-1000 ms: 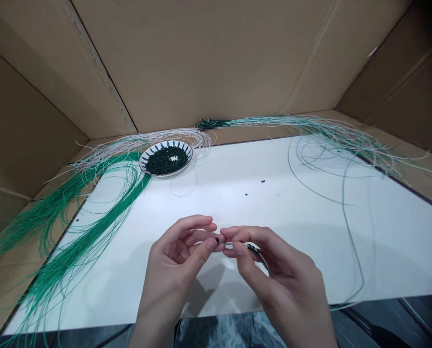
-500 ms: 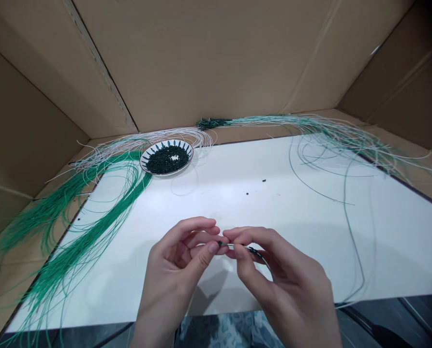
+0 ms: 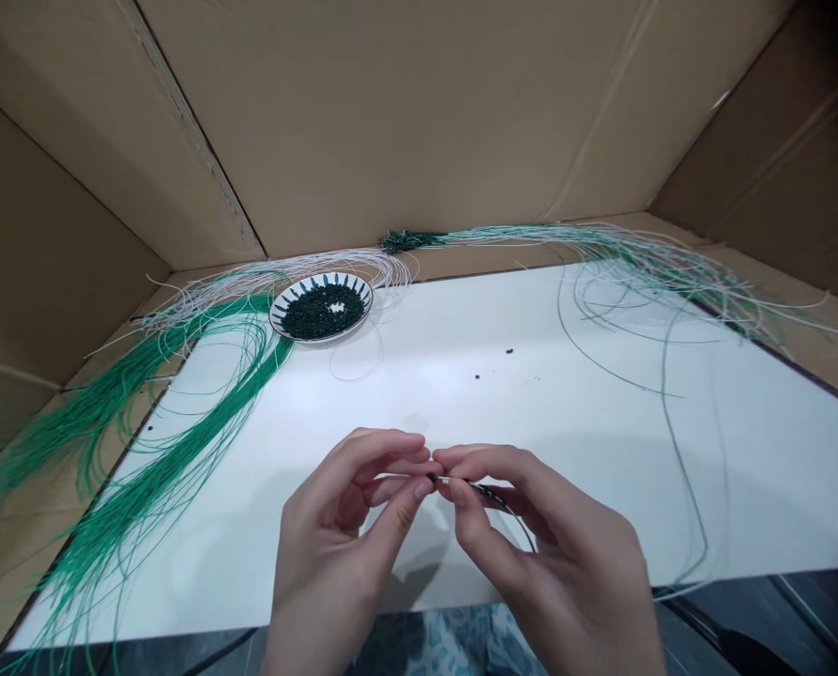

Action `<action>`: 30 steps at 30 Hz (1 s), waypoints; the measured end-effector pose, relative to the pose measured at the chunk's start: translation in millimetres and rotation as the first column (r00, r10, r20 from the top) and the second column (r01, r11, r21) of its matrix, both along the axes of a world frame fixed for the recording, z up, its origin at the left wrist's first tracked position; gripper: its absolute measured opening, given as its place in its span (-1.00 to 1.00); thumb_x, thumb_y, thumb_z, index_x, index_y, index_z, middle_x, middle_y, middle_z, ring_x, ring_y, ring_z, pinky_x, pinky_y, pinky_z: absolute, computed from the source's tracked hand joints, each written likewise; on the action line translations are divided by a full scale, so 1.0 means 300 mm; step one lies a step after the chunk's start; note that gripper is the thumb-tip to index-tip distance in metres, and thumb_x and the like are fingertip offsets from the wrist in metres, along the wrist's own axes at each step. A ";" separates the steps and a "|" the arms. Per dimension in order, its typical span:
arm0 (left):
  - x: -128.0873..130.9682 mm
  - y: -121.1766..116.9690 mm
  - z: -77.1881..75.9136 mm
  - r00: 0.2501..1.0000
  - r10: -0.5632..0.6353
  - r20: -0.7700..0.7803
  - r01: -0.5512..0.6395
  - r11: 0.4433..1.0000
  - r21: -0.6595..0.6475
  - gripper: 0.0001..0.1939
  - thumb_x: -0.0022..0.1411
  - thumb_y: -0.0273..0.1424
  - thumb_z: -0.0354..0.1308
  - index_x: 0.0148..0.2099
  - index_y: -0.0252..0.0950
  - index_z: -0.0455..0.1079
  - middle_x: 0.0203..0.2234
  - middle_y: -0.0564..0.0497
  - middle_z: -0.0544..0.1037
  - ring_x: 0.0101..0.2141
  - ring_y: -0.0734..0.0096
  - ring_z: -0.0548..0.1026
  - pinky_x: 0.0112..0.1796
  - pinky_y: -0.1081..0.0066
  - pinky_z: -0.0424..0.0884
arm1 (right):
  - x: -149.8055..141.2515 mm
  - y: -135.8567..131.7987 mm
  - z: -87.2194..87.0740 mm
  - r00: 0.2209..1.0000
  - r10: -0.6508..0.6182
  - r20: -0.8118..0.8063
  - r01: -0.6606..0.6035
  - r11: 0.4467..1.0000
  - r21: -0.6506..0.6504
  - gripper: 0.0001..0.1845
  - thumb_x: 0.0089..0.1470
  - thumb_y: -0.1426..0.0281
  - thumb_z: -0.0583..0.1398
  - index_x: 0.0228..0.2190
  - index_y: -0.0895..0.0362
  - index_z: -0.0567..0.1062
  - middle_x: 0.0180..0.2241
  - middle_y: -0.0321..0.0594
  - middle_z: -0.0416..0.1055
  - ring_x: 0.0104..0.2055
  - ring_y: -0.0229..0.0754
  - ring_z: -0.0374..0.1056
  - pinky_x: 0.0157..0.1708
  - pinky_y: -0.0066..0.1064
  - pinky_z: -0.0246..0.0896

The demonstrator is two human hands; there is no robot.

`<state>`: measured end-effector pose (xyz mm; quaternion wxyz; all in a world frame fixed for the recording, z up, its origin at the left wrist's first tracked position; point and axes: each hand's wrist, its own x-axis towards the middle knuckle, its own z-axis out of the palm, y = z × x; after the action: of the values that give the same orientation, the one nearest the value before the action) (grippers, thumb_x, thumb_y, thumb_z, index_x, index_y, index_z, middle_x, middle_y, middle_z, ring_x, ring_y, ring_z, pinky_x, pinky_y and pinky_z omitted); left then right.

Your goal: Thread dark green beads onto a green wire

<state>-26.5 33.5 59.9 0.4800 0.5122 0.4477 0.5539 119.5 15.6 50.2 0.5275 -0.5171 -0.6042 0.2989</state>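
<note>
Above a white board, left hand and right hand, fingers pinched shut on a thin beaded wire, a dish of beads beyond

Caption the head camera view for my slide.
Left hand and right hand pinch a wire threaded with dark beads over a white sheet.

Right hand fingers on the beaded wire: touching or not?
Touching. In the head view, the fingers of the right hand pinch the beaded wire, with no gap showing at the grip.
</note>
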 end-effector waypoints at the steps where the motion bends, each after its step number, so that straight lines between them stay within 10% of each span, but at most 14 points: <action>1: 0.001 -0.002 0.001 1.000 -0.004 -0.004 0.004 1.000 0.009 -0.64 0.19 -0.62 0.32 -0.18 0.03 0.63 -0.30 0.23 0.67 -0.28 0.61 0.66 -0.22 0.80 0.53 | 0.000 -0.001 0.001 1.000 0.009 -0.005 -0.009 1.000 0.006 -0.83 0.19 0.51 0.22 -0.28 -0.02 0.53 -0.24 -0.44 0.63 -0.22 -0.35 0.57 -0.19 -0.69 0.47; 16: 0.025 -0.012 0.015 0.995 0.085 0.061 -0.084 0.996 -0.015 -0.70 0.12 -0.63 0.32 -0.25 -0.07 0.65 -0.37 0.15 0.65 -0.35 0.57 0.63 -0.27 0.76 0.53 | -0.001 -0.002 0.006 0.997 0.060 -0.046 -0.060 0.998 0.009 -0.83 0.19 0.54 0.21 -0.29 0.01 0.49 -0.22 -0.39 0.60 -0.18 -0.30 0.56 -0.17 -0.61 0.51; 30: -0.026 0.034 -0.019 0.988 -0.122 -0.095 0.120 0.992 -0.032 -0.88 0.21 -0.46 0.37 -0.33 -0.09 0.64 -0.35 0.09 0.61 -0.29 0.48 0.56 -0.29 0.67 0.47 | 0.026 0.010 -0.011 0.989 0.080 -0.122 -0.083 0.996 -0.025 -0.91 0.20 0.42 0.30 -0.29 0.03 0.65 -0.24 -0.23 0.67 -0.22 -0.16 0.59 -0.21 -0.49 0.52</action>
<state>-34.2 43.6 54.1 0.4972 0.5583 0.4457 0.4924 127.2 18.6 46.9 0.5426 -0.4808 -0.5872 0.3600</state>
